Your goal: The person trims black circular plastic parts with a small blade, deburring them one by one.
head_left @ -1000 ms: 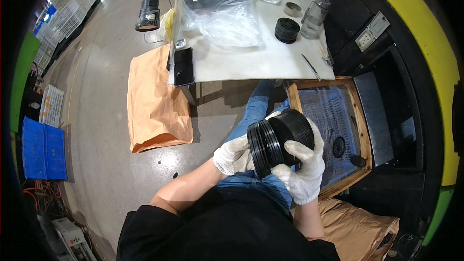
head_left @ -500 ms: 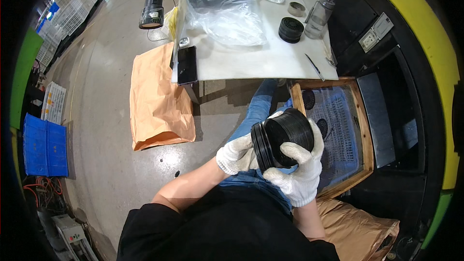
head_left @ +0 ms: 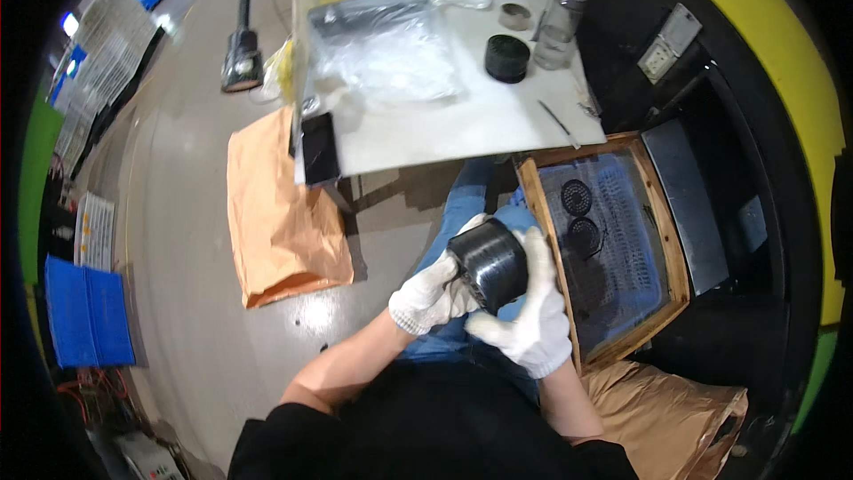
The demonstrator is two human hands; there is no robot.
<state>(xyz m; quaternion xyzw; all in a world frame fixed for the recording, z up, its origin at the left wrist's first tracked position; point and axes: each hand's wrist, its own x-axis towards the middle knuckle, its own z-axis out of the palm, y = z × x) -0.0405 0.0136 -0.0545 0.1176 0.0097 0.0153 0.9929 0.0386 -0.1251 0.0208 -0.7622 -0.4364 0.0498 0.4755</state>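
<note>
A short, round stack of thin black discs (head_left: 490, 262) is tilted in front of my lap. My left hand (head_left: 437, 295), in a white knitted glove, grips it from the left and below. Beside the stack's right end is my gloved right hand (head_left: 533, 316), its thumb and fingers spread wide apart; whether it touches the stack is hard to tell. Two perforated black discs (head_left: 577, 198) lie to the right, inside a wooden-framed box (head_left: 534, 200) with a blue plastic basket (head_left: 626, 253). Another black stack (head_left: 507, 60) stands on the white table (head_left: 400, 138).
Clear plastic bags (head_left: 391, 58), a water bottle (head_left: 560, 28), a ring (head_left: 514, 17), a pen (head_left: 558, 123) and a phone (head_left: 320, 149) are on the table. A lamp (head_left: 242, 62) hangs at its left. Brown paper bags (head_left: 284, 222) stand left and lower right. Black machinery borders the right.
The two parts of the black stack have come together into one block. My right hand's fingers have spread from around it. The view has shifted, showing more of the wooden-framed box.
</note>
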